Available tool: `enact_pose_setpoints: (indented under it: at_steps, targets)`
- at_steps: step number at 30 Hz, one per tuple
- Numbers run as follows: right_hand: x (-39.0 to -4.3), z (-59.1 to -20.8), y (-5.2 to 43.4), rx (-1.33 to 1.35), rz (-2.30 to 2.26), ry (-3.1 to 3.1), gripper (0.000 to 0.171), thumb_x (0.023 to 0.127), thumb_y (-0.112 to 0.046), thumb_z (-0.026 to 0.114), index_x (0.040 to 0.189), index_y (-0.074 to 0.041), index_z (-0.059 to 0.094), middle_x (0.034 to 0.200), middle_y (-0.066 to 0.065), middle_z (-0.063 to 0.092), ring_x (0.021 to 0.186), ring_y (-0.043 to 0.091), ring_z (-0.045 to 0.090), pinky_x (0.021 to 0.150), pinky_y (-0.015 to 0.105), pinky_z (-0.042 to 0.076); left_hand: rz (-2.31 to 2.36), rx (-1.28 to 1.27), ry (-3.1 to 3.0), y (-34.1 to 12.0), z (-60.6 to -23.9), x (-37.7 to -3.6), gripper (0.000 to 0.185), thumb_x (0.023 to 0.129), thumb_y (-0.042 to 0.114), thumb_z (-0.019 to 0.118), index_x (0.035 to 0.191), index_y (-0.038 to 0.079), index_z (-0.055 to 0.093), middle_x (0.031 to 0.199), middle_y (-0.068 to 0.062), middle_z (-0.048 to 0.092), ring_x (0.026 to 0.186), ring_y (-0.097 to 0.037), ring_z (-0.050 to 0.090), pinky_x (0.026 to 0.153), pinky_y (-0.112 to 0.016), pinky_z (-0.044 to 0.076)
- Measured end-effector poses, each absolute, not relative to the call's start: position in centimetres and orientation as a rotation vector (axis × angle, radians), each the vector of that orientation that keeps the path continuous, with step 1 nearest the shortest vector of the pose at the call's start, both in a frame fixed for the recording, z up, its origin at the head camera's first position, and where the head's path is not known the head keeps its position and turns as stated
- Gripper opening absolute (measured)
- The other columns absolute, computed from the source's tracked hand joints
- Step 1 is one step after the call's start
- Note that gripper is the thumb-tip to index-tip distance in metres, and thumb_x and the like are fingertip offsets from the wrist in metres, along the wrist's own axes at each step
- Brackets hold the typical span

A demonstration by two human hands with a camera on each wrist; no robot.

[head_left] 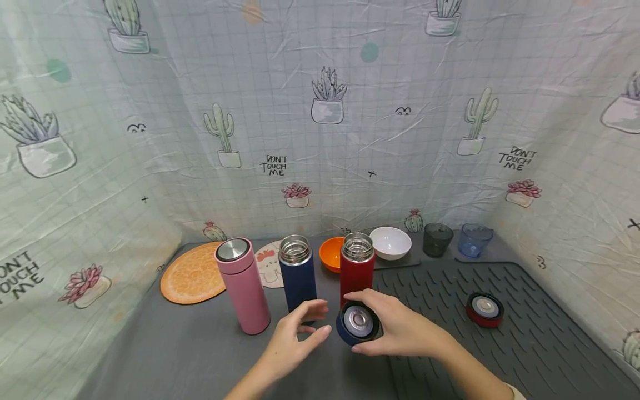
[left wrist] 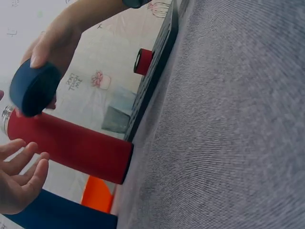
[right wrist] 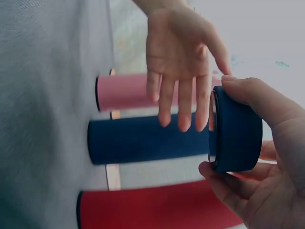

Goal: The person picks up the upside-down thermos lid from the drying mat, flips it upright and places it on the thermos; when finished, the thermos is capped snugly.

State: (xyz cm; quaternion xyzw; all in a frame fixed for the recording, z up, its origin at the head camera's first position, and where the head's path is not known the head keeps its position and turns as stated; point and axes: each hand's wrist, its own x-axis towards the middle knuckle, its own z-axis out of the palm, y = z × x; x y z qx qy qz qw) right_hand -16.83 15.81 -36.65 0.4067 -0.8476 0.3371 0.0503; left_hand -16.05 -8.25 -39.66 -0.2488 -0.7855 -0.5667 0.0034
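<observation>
From the head view, the right hand [head_left: 400,328] grasps a navy lid [head_left: 358,323] by its rim, steel inside turned up toward the camera, low in front of the red flask [head_left: 357,268]; the left hand [head_left: 295,336] hangs just beside it with fingers loosely spread, holding nothing; the navy flask [head_left: 297,272] stands open-mouthed on the worktop [head_left: 200,355] between the pink flask [head_left: 243,284], which wears its cap, and the red one, also open; a red lid [head_left: 484,309] lies well apart on the ribbed mat [head_left: 525,339]; so one flask of three looks closed, and I judge the navy lid is not yet on any flask, with the red lid untouched

The left wrist view adds the lid's plain navy outside [left wrist: 34,88], pinched in the right-hand grip above the red flask's mouth [left wrist: 66,143], and the left fingers [left wrist: 21,171] relaxed and empty; the pink flask is out of sight here

The right wrist view alone shows all three flask bodies side by side, and the thumb and fingers wrapped round the lid's [right wrist: 237,130] wall, while the left hand [right wrist: 183,67] spreads open before the navy flask [right wrist: 143,138]
</observation>
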Motion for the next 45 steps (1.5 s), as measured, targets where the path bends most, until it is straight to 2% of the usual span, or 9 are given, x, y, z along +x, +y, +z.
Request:
enact_pose_setpoints:
  at_steps: [8,13,18,23,28,34,36,41,45]
  targets:
    - [-17.8,-37.2,13.4,1.316,1.023,-2.488,0.067,0.075,-0.042,0.073,0.128,-0.013,0.043,0.112,-0.007,0.052,0.097,0.006,0.051,0.083,0.024,0.047,-1.723,-0.7,-2.508,-8.1,-40.2,-16.3,0.026,0.09,0.026,0.058,0.107,0.007,0.062,0.096,-0.001,0.067,0.088,-0.011,0.062,0.07,-0.024,0.05]
    - [-17.8,-37.6,12.5,1.297,0.962,-2.509,0.069,0.073,-0.041,0.075,0.127,-0.01,0.045,0.112,-0.005,0.052,0.098,0.007,0.05,0.085,0.025,0.047,-1.921,-0.667,-2.518,-7.9,-40.4,-16.5,0.026,0.091,0.023,0.056,0.099,0.0,0.065,0.086,-0.003,0.067,0.07,-0.012,0.06,0.062,-0.025,0.05]
    - [-17.7,-38.2,11.7,1.292,0.824,-2.499,0.069,0.07,-0.039,0.077,0.125,-0.01,0.047,0.114,-0.004,0.052,0.101,0.008,0.049,0.088,0.026,0.045,-2.195,-0.54,-2.505,-7.6,-41.2,-16.7,0.028,0.089,0.023,0.058,0.094,-0.004,0.066,0.077,0.001,0.066,0.064,-0.008,0.055,0.057,-0.026,0.046]
    - [-17.6,-38.5,11.3,1.272,0.813,-2.474,0.071,0.072,-0.045,0.074,0.129,-0.015,0.044,0.117,-0.003,0.05,0.104,0.008,0.047,0.089,0.026,0.044,-2.252,-0.452,-2.439,-7.8,-41.6,-16.9,0.025,0.087,0.02,0.063,0.096,-0.003,0.065,0.078,-0.001,0.066,0.066,-0.007,0.056,0.056,-0.023,0.044]
    - [-17.9,-38.1,11.6,1.173,1.058,-2.492,0.071,0.077,-0.047,0.068,0.135,-0.019,0.038,0.122,-0.004,0.049,0.102,0.008,0.05,0.087,0.03,0.047,-1.74,-0.6,-2.367,-8.4,-41.1,-16.8,0.022,0.079,0.023,0.073,0.095,0.011,0.066,0.084,0.002,0.066,0.07,-0.007,0.058,0.059,-0.022,0.048]
    - [-18.4,-37.9,11.8,1.127,1.456,-2.502,0.064,0.082,-0.031,0.069,0.136,-0.02,0.036,0.125,0.0,0.05,0.101,0.014,0.055,0.088,0.038,0.047,-1.071,-0.912,-2.012,-9.0,-40.4,-17.3,0.042,0.065,0.002,0.079,0.104,0.014,0.068,0.1,0.002,0.066,0.094,-0.017,0.058,0.082,-0.028,0.047]
    - [-18.4,-38.1,11.7,1.147,1.567,-2.508,0.063,0.083,-0.027,0.068,0.137,-0.019,0.035,0.129,0.0,0.048,0.105,0.015,0.054,0.088,0.037,0.046,-0.94,-1.002,-1.896,-9.1,-40.3,-17.6,0.036,0.071,0.001,0.072,0.105,0.012,0.068,0.103,-0.002,0.066,0.1,-0.023,0.056,0.087,-0.031,0.044]
    - [-18.3,-38.6,11.1,1.21,1.792,-2.464,0.066,0.083,-0.022,0.068,0.138,-0.014,0.034,0.131,0.002,0.046,0.107,0.017,0.054,0.084,0.03,0.048,-0.702,-1.096,-1.697,-9.0,-40.2,-18.0,0.022,0.093,0.011,0.05,0.102,0.011,0.07,0.103,-0.005,0.067,0.101,-0.029,0.057,0.081,-0.034,0.045]
    - [-18.2,-39.0,10.7,1.243,1.84,-2.387,0.066,0.081,-0.019,0.07,0.136,-0.011,0.035,0.126,0.004,0.049,0.102,0.018,0.057,0.079,0.029,0.051,-0.645,-1.116,-1.651,-9.0,-40.2,-18.0,0.022,0.095,0.015,0.049,0.101,0.011,0.07,0.101,-0.005,0.067,0.1,-0.03,0.057,0.08,-0.035,0.046]
